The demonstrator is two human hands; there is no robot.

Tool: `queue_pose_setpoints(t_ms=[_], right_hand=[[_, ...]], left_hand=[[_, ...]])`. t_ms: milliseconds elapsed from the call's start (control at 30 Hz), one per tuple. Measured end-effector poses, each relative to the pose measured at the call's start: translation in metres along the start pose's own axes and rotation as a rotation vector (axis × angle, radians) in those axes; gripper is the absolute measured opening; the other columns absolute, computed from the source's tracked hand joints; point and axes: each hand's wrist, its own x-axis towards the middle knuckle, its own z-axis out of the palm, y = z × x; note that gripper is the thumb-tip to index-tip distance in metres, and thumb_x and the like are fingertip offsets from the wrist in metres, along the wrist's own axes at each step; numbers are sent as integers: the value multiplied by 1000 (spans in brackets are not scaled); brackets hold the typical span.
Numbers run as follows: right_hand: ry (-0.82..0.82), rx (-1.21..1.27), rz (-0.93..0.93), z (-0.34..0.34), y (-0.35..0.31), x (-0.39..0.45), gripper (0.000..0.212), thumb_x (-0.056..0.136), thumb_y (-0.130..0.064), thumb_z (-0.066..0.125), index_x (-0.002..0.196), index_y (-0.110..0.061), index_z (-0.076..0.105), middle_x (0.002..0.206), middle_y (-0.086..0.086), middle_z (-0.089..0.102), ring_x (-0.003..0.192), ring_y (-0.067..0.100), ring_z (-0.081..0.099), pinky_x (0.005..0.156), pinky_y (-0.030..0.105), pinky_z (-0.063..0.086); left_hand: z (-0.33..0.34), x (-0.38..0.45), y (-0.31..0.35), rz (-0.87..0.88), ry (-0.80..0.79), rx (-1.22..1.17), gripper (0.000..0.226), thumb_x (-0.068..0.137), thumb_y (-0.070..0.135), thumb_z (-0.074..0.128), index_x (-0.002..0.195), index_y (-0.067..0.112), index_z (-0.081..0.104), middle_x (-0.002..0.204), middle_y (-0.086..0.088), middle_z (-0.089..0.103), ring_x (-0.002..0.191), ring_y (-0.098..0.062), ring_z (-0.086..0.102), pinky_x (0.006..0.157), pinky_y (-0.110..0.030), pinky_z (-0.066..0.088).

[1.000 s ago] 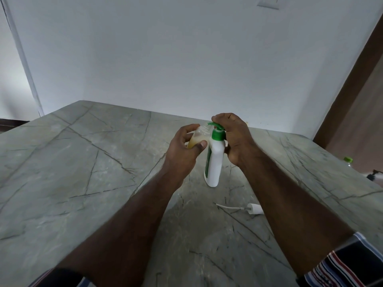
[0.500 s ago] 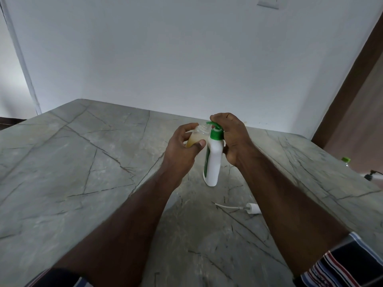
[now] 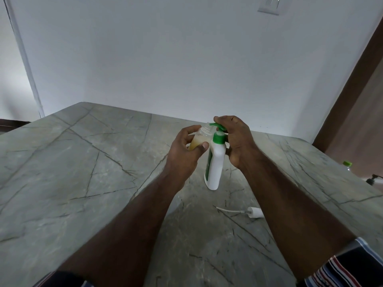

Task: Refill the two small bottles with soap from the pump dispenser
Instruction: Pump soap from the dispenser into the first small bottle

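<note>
Small bottle (image 3: 198, 139), half full of yellow soap, held up in curled left hand (image 3: 186, 151), open neck under green spout. Pump dispenser (image 3: 215, 164) standing on tabletop (image 3: 83, 172), gripped by right hand (image 3: 235, 139), fingers over pump top. One small bottle, one dispenser, one white pump tube (image 3: 244, 211) lying nearby. Grey cracked stone, white wall (image 3: 165, 59) behind.

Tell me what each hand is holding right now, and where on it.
Left hand grips the small clear bottle around its body. Right hand holds the white pump dispenser, fingers on its green pump head.
</note>
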Motion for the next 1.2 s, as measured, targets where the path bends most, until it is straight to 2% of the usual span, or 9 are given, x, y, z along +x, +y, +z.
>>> queue_pose_setpoints(t_ms=[67,200,300,467,600,733,967,1200], right_hand=[[-1,6,-8,1,1,0,5,86,-17,69,84,-19,64,73,-7,66,68,12,59,64,28,51],[-12,12,-18,1,6,-1,4,88,-15,65,85,-18,64,76,-5,66,67,11,60,63,26,52],[-16,24,-9,0,8,0,4,87,-15,67,85,-18,64,76,-5,67,67,12,61,63,26,52],[-13,16,6,-4,3,3,8,83,-20,72,87,-19,65,82,-2,67,79,19,61,70,35,53],[-16,18,-3,-2,2,3,7,83,-18,72,85,-18,65,79,-3,67,75,17,61,68,34,53],[-18,29,-6,-1,3,3,6,85,-15,70,88,-17,65,77,-4,67,68,13,61,64,29,52],[-19,33,7,-5,10,3,5,86,-15,68,88,-17,65,80,-3,68,71,14,61,63,28,52],[-7,-15,-13,-7,3,8,14,81,-22,74,91,-19,65,90,0,68,84,20,62,73,38,54]], left_hand=[[0,0,-1,7,-1,1,43,90,16,72,126,33,55,121,10,60,108,-11,60,97,-40,55],[0,1,-3,7,1,26,42,90,16,72,122,37,55,109,21,58,102,-4,59,95,-38,56],[0,1,-3,2,-9,17,42,90,15,71,124,34,55,113,15,59,104,-6,59,94,-38,56],[1,0,-1,-8,-18,-13,41,91,16,71,122,37,55,113,16,58,106,-9,60,92,-34,56],[1,0,-1,10,-16,-29,42,90,15,71,124,34,55,116,13,60,104,-9,61,85,-27,56],[1,1,0,20,-6,-13,41,91,15,71,123,36,54,107,23,56,96,0,59,74,-15,50],[1,0,-3,24,-15,22,43,90,15,72,125,33,55,120,10,58,103,-8,59,89,-29,55],[1,1,0,24,-15,-6,42,91,17,71,123,37,54,105,25,56,96,1,58,75,-16,49]])
